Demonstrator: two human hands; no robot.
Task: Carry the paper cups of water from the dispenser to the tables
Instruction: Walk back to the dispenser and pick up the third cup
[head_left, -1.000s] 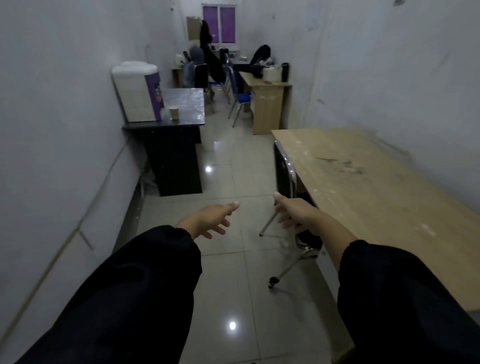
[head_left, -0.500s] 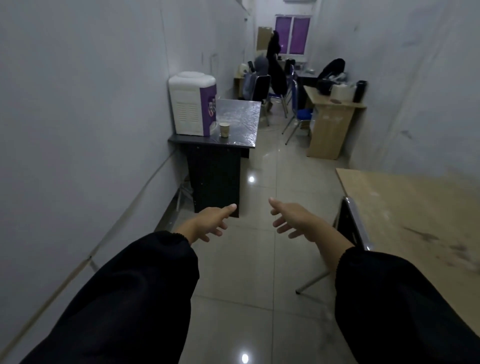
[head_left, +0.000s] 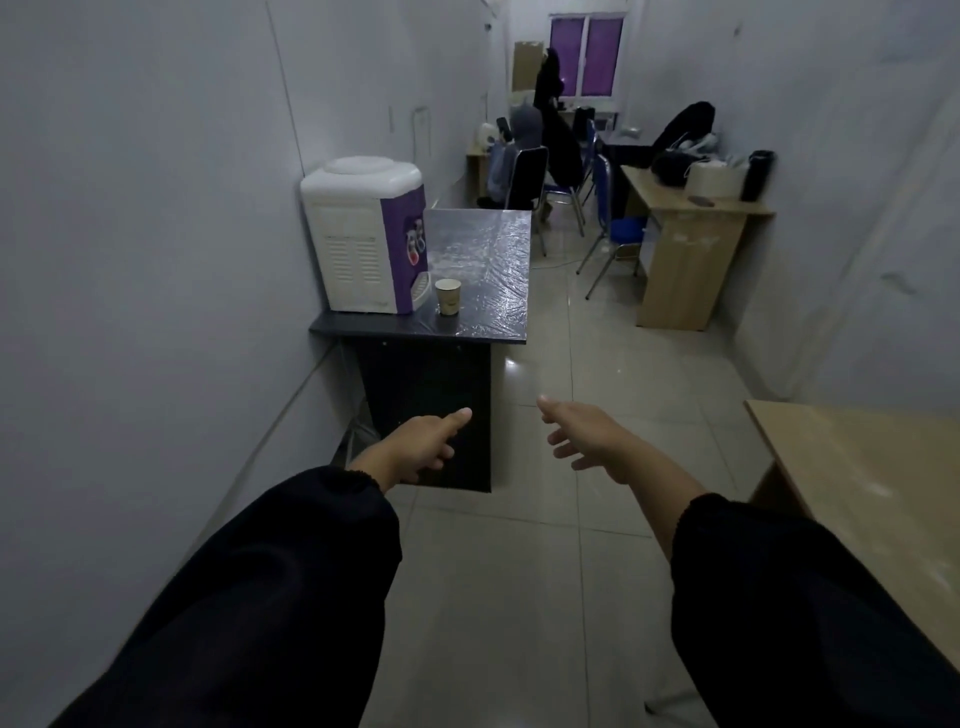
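A white and purple water dispenser (head_left: 363, 239) stands on a dark table (head_left: 488, 270) against the left wall. One paper cup (head_left: 448, 296) stands upright on that table, just right of the dispenser's taps. My left hand (head_left: 421, 441) and my right hand (head_left: 582, 434) are stretched out in front of me over the floor, well short of the cup. Both hands are empty with fingers apart. A light wooden table (head_left: 862, 499) sits at my right.
Another wooden desk (head_left: 691, 244) with bags and a dark bottle stands against the right wall further back. Blue chairs (head_left: 613, 228) stand beside it. A seated person in a hood (head_left: 519, 150) is behind the dark table. Tiled floor runs between the tables.
The view has swung left and moved forward, so the dispenser table looks closer and the wooden table has slid to the right edge. Both hands stay empty and outstretched.
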